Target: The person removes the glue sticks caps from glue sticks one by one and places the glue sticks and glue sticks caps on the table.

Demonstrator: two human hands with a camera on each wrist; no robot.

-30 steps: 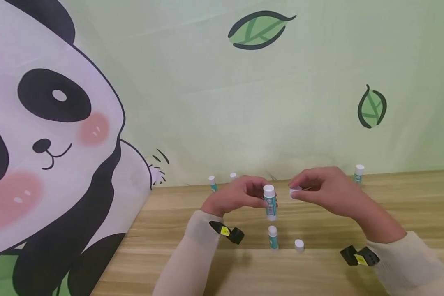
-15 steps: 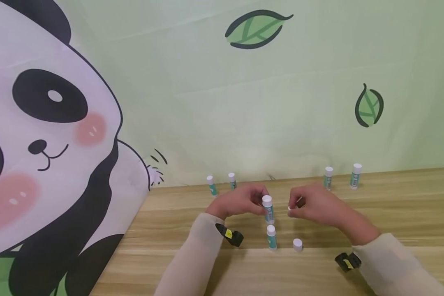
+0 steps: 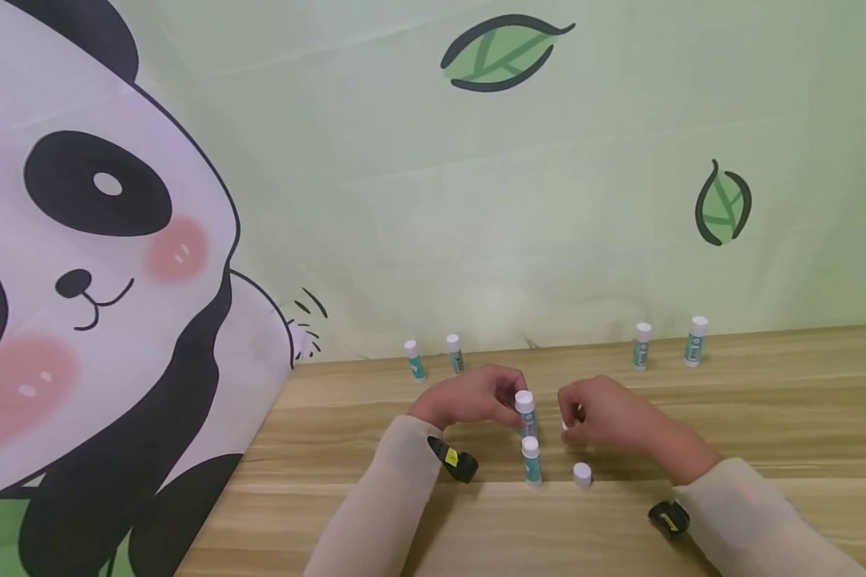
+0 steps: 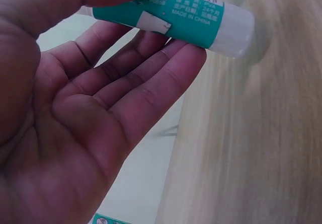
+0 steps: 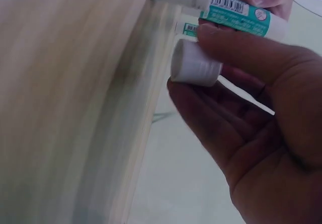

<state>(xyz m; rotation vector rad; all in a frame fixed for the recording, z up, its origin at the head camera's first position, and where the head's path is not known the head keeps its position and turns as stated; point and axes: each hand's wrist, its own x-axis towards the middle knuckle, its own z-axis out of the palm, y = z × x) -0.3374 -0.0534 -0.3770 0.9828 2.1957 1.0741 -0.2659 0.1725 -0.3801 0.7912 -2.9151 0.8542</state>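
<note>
My left hand [image 3: 472, 398] grips a teal-and-white glue stick [image 3: 524, 410], held upright just behind another standing glue stick [image 3: 532, 465]. In the left wrist view its teal label [image 4: 196, 20] lies between thumb and fingers, with one white end close to the tabletop; whether it touches, I cannot tell. To the right, my right hand [image 3: 609, 414] pinches a small white cap [image 5: 193, 65] between thumb and fingertips, low over the table. A second white cap [image 3: 582, 475] rests on the wood beside the front glue stick.
Two glue sticks stand at the back left, one [image 3: 414, 361] and its neighbour [image 3: 455, 355]. Two more, one [image 3: 641, 347] and another [image 3: 696, 342], stand at the back right. A green panda-printed backdrop [image 3: 375, 200] rises behind the wooden table [image 3: 765, 417].
Both hands have come down closer to the table, the left with the glue stick, the right with the cap. The right hand's shift uncovers a back-right glue stick.
</note>
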